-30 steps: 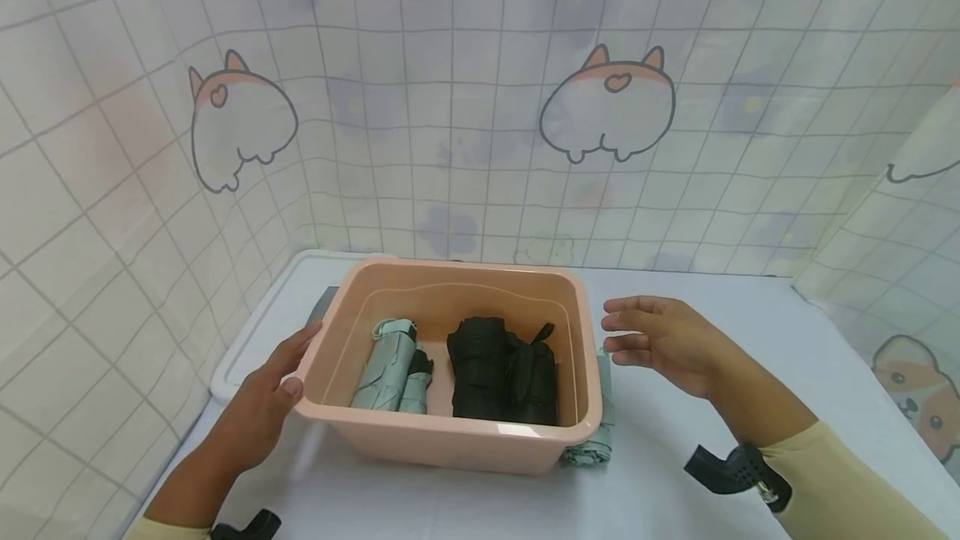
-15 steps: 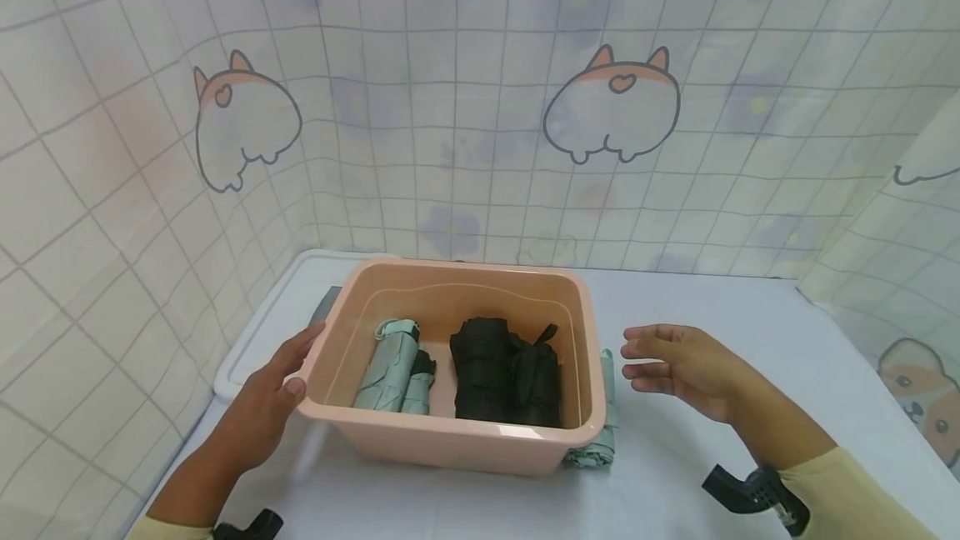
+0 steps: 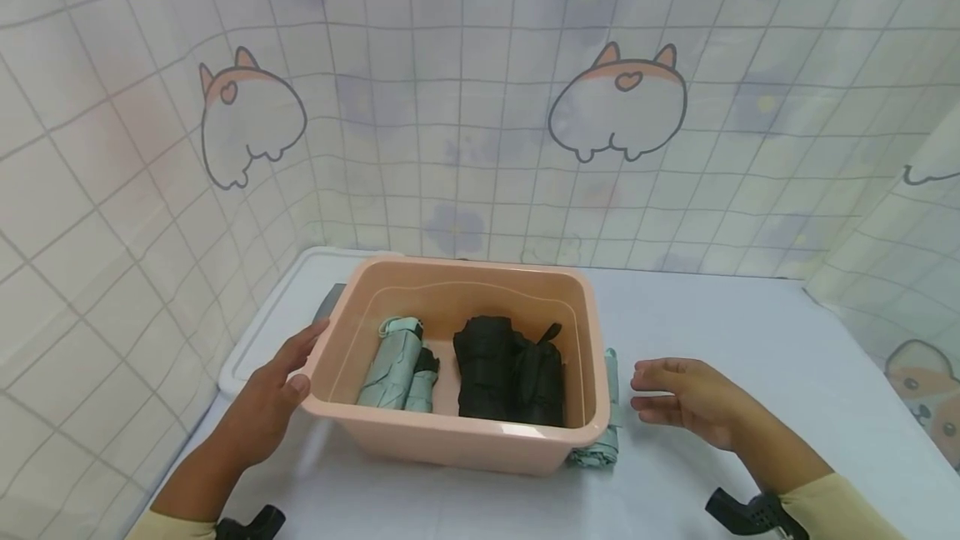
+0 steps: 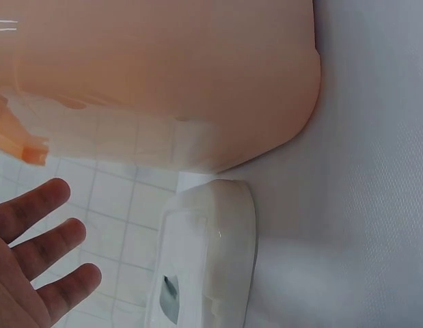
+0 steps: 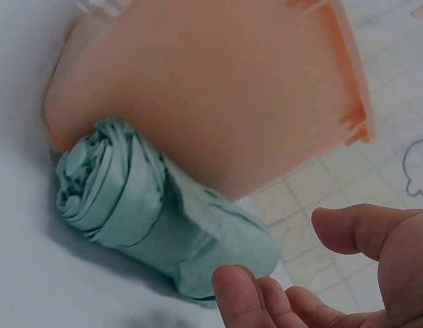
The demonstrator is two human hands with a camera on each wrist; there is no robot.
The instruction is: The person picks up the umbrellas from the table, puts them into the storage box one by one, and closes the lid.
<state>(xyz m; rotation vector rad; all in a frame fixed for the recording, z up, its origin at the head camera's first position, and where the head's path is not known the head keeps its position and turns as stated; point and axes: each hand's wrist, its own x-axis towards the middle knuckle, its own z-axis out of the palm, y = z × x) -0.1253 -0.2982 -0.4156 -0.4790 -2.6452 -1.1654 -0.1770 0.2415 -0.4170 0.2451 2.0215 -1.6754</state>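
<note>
A peach plastic tub (image 3: 465, 447) holds a light green folded umbrella (image 3: 392, 367), a smaller green one (image 3: 422, 388) and two black folded umbrellas (image 3: 483, 369) side by side. My left hand (image 3: 262, 407) is at the tub's left rim, its fingers extended along the outside; the left wrist view shows those fingers (image 4: 54, 253) spread. To the right of the tub, my right hand (image 3: 693, 402) hovers with fingers relaxed and nothing in them. Close to its fingertips, another rolled green umbrella (image 5: 129, 198) lies on the table against the tub's outer wall, partly hidden by the rim from above.
A white lid-like panel (image 3: 262, 332) lies behind the tub at the left, with a grey piece (image 3: 330, 300) on it. A white table (image 3: 720, 307) bears everything. Grid-patterned curtains (image 3: 465, 123) with cartoon corgis enclose the back and sides.
My right hand has moved right and nearer to the body, away from the tub's rim, down beside the outside green umbrella. The left hand and the tub have stayed put.
</note>
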